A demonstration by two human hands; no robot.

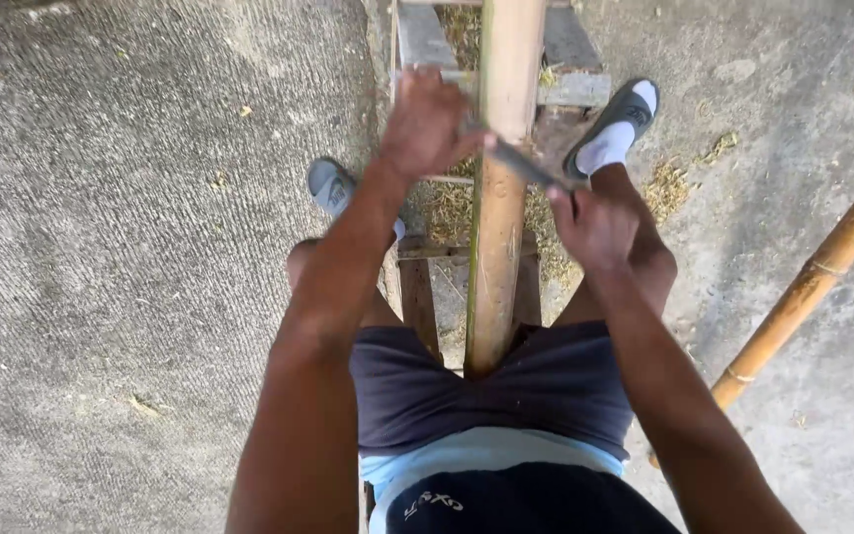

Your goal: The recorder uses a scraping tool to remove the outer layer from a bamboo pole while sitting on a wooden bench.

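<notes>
Hands (427, 124) (595, 222) grip a blade (526, 163) laid across a bamboo pole (496, 247).

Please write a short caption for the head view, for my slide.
Both hands, left and right, draw a blade across a bamboo pole.

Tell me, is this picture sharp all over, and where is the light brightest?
Head view: the left hand and the blade look smeared by motion blur; the right hand is sharper. Sunlight is brightest on the concrete floor at upper right; the bamboo pole shows mild glare.
</notes>
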